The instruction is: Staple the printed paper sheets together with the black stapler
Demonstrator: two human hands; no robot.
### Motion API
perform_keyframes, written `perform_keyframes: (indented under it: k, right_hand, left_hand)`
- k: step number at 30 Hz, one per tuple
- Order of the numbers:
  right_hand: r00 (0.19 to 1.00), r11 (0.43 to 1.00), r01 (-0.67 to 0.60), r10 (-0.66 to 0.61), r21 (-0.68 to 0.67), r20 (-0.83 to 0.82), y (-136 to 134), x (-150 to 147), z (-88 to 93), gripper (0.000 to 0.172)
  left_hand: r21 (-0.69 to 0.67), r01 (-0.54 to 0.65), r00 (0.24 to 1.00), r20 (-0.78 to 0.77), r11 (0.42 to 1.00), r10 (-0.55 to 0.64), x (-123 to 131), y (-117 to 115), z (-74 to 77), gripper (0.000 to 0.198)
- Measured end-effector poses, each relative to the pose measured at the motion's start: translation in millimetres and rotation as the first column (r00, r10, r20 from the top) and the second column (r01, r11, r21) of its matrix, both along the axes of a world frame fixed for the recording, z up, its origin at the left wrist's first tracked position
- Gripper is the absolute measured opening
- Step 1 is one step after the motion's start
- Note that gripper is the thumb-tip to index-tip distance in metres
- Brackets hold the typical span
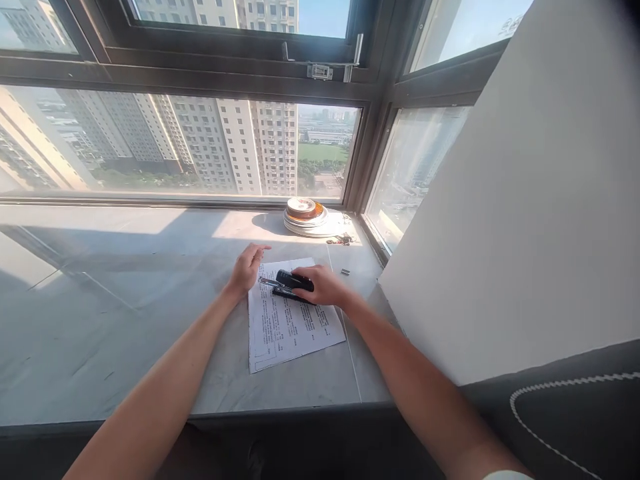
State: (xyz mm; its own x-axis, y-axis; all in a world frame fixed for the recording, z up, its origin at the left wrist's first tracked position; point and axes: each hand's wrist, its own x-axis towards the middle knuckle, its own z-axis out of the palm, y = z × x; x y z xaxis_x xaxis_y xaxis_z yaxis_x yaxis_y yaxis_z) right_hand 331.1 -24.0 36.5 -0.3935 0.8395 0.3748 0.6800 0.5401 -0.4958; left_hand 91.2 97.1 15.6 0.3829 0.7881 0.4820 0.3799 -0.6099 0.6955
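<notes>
A printed sheet of paper (290, 327) lies on the grey stone window sill (125, 300). On its upper part rests a black stapler (289, 285), its metal tray sticking out to the left. My right hand (323, 285) is closed over the stapler's rear end. My left hand (247, 267) hovers at the paper's top left corner, fingers loosely curled and apart, holding nothing, its fingertips close to the stapler's metal tip.
A round stack of plates or tins (305, 217) stands at the back of the sill by the window. Small dark bits (343, 239) lie near it, and a tiny piece (345, 271) lies right of the paper. A white wall (525, 220) rises on the right; dark upholstery (575, 413) fills the lower right.
</notes>
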Motion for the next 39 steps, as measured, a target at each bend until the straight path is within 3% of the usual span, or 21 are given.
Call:
perform_keyframes:
  k: [4, 8, 19, 39]
  right_hand:
    - [0.990, 0.989, 0.108, -0.098, 0.104, -0.101, 7, 10, -7.0, 0.031]
    - [0.979, 0.974, 0.182, -0.167, 0.134, -0.113, 15, 18, -16.3, 0.033]
    - [0.977, 0.989, 0.121, -0.105, 0.080, -0.184, 24, 18, -28.6, 0.035]
    - [0.974, 0.995, 0.056, -0.036, 0.085, -0.223, 22, 17, -23.6, 0.030]
  left_hand:
    - [0.010, 0.097, 0.994, 0.054, 0.995, -0.098, 6, -4, 2.2, 0.044]
    - [0.016, 0.115, 0.990, 0.078, 0.993, -0.116, 6, -5, 1.7, 0.039]
    - [-0.026, 0.271, 0.963, 0.004, 0.962, -0.271, 4, -7, -1.0, 0.035]
    - [-0.035, 0.232, 0.967, -0.098, 0.972, -0.234, 3, 1, -4.4, 0.045]
